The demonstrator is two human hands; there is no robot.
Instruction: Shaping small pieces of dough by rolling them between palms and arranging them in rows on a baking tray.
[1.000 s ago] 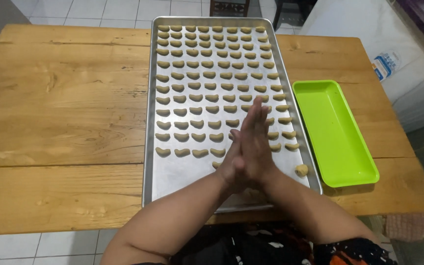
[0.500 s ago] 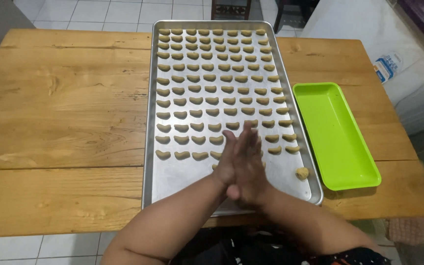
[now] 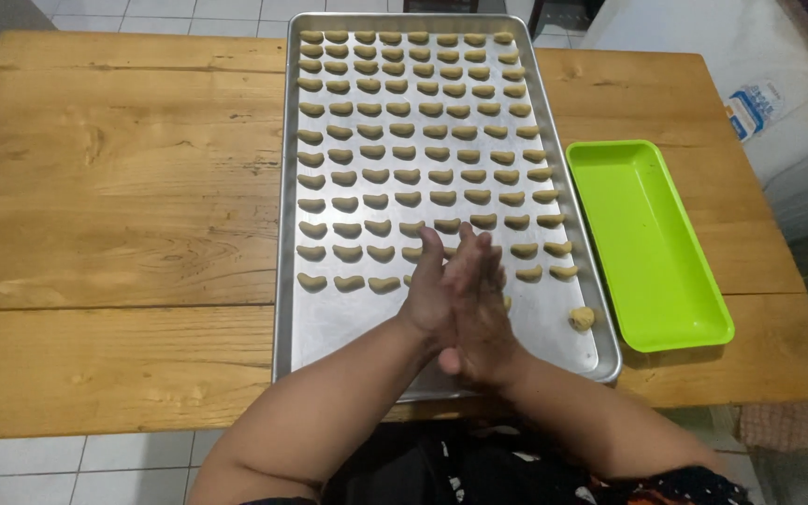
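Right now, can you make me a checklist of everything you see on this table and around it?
Surface: wooden table, planks with knots, bare at the left.
Job's things: long metal baking tray filled with rows of small curved dough pieces; one round dough lump sits alone near the tray's near right corner.
Clutter: empty green plastic tray to the right of the metal tray.
Hands: left hand and right hand pressed palm to palm above the tray's near end; whether dough lies between them is hidden.
Cables: nothing seen.
Surroundings: white tiled floor; white covered object at the right.
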